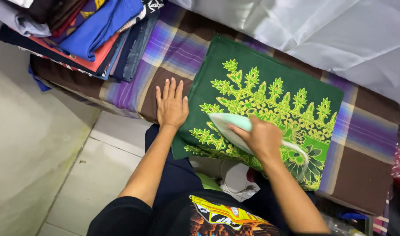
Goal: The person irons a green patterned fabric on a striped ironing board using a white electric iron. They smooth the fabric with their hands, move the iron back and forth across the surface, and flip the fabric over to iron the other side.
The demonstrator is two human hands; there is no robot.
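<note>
A folded green cloth point(270, 87) with a bright yellow-green leaf pattern is spread flat on a padded surface covered by a brown and purple checked blanket point(366, 144). One iron point(228, 124), pale mint with a white sole, is set on the lower left part of the cloth, its tip aimed left. The iron's handle is gripped by the right hand point(262, 137), fingers wrapped tight around it, so the iron sits directly under that hand. One white cord point(301, 150) is seen running from the back of the iron toward the right.

The left hand point(171, 105) is laid flat and open, fingers spread, on the blanket just beside the cloth's left edge, with the thumb touching or nearly touching that edge; it is well apart from the iron.

One stack of folded clothes point(90, 30) in blue, red, dark and patterned fabric is piled at the upper left on the blanket. One white sheet point(331, 30) is draped at the upper right.

Below, a black shirt with a yellow and orange print point(217, 216) is worn by the person. A pale tiled floor point(90, 179) is seen at the lower left.
</note>
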